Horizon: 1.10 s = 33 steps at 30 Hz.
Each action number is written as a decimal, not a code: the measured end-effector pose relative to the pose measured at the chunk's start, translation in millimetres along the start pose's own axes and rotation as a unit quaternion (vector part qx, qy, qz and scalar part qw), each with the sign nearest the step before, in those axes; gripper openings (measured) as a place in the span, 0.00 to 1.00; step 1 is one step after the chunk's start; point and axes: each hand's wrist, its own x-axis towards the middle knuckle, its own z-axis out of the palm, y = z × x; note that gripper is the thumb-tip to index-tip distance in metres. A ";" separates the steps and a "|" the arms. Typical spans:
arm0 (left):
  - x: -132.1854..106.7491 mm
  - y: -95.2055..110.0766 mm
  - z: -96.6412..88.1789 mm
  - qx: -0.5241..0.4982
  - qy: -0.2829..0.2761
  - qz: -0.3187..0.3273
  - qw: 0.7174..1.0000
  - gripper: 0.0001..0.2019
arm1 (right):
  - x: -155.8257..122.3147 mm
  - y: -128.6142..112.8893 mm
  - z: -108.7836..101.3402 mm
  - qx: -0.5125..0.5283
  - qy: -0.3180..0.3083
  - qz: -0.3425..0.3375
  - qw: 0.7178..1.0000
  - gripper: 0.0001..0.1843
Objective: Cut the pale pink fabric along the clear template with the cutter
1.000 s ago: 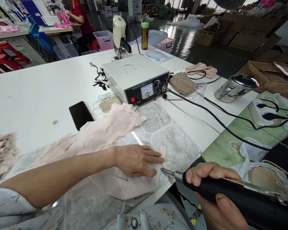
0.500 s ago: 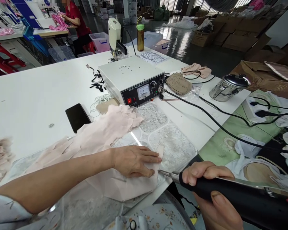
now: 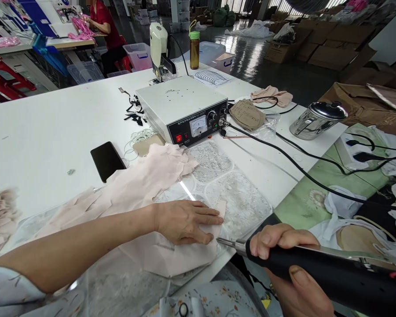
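Note:
Pale pink fabric [image 3: 181, 259] lies over a scuffed clear plastic sheet [image 3: 240, 202] at the table's near edge. My left hand [image 3: 185, 222] is laid flat on the fabric, fingers stretched toward its right edge. In my right hand [image 3: 287, 259] is a black handheld ultrasonic tool [image 3: 336, 273], gripped round its barrel. The tool's narrow metal tip points left and sits at the fabric's right edge, just beside my left thumb. Whether the tip touches the cloth I cannot tell. More pink fabric [image 3: 141, 176] is heaped behind my left forearm.
A control box [image 3: 181, 110] with a dial stands behind the sheet; a black cable [image 3: 297, 171] runs from it to the right. Nearby are a phone [image 3: 107, 160], brown templates [image 3: 247, 115], a steel mug [image 3: 317, 121] and a bottle [image 3: 194, 50]. A person in red sits far left.
The tool's tip has shifted very slightly down along the fabric's edge. My left hand keeps its place on the cloth, and the view has moved a little.

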 end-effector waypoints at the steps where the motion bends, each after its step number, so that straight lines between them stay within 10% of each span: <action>1: 0.0 -0.1 -0.1 -0.001 0.002 0.001 1.000 0.11 | 0.4 0.8 0.1 -0.001 0.001 0.000 1.000 0.06; 15: -5.4 6.7 1.7 0.038 0.038 -0.008 0.999 0.11 | 6.3 0.0 -11.0 0.050 0.091 -0.035 0.994 0.09; 20: -4.7 63.5 10.5 0.095 0.113 -0.119 0.982 0.08 | 17.3 18.7 -6.7 0.073 0.082 -0.045 0.993 0.08; 26: 3.1 125.0 19.2 0.135 0.070 -0.250 0.956 0.14 | 19.6 34.9 -3.9 0.098 0.045 -0.026 0.994 0.07; 33: -23.2 95.3 8.2 0.216 0.047 -0.219 0.950 0.07 | -1.0 12.4 -20.9 0.061 0.042 0.011 0.997 0.05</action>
